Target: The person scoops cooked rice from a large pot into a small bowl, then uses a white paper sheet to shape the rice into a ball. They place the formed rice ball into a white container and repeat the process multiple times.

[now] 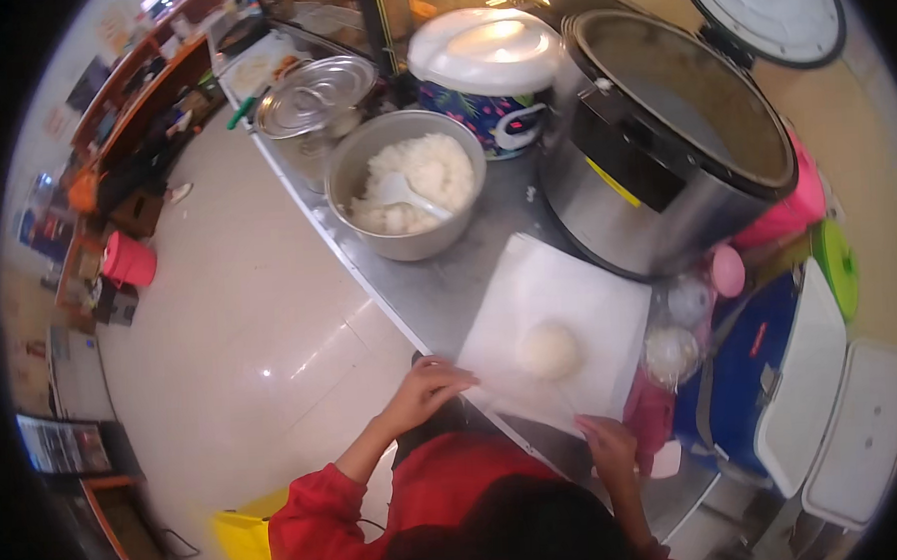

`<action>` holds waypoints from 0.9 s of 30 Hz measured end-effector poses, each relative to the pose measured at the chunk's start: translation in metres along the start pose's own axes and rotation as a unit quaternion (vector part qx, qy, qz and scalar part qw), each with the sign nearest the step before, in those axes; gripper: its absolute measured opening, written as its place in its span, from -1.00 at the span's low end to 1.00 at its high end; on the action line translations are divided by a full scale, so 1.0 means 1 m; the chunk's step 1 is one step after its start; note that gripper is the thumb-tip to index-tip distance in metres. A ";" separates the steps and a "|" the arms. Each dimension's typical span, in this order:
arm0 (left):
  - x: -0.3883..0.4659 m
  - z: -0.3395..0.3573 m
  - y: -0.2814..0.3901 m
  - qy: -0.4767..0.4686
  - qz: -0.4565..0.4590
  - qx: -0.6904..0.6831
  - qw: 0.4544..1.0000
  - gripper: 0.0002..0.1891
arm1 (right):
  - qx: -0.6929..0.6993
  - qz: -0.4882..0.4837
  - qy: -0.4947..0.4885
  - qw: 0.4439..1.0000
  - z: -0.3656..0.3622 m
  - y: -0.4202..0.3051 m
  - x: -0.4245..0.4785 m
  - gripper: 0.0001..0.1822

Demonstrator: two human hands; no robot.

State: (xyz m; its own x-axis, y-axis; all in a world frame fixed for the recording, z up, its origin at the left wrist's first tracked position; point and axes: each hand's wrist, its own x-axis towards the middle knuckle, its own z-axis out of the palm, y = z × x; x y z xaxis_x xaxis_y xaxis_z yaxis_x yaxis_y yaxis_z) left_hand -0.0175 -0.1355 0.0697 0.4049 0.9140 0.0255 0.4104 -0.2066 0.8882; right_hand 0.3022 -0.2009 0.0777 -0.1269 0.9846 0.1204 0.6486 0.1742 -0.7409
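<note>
A sheet of white wrapping paper [569, 290] lies on the metal counter with a rounded mound of cooked rice [553, 350] on its near half. My left hand [426, 392] pinches the paper's near left corner between thumb and fingers. At the near right side, my right hand [609, 442] grips the same near edge, which looks slightly lifted and blurred. Beyond the paper stands a grey metal pot [409, 242] of cooked rice, and a white rice paddle [407, 195] rests in it.
Past the paper is a large steel cooker [626, 227] with its lid [767, 11] raised. A patterned casserole [479, 113] with a white lid stands behind the pot. Round metal lids [316, 94] lie at left. A blue cooler box [752, 364] stands at right. The counter edge [358, 276] runs diagonally.
</note>
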 end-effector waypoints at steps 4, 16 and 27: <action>-0.001 -0.012 0.012 -0.022 -0.005 0.021 1.000 -0.83 | 0.054 0.046 0.008 0.997 0.002 -0.008 -0.008 -0.78; 0.094 0.030 -0.006 0.194 -0.125 0.036 0.972 -0.74 | 0.290 0.233 0.151 0.916 0.024 0.033 0.048 -0.63; 0.092 0.021 0.011 0.260 0.031 0.187 0.947 -0.81 | -0.227 0.054 0.164 0.958 0.002 0.019 0.068 -0.63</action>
State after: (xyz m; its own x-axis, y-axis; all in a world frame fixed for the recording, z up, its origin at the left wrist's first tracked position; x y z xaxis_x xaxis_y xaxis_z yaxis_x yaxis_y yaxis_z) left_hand 0.0417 -0.0614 0.0722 0.0195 0.9245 0.3808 0.6986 -0.2851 0.6563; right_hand 0.3047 -0.1309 0.0708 0.1547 0.9362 0.3156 0.9135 -0.0139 -0.4066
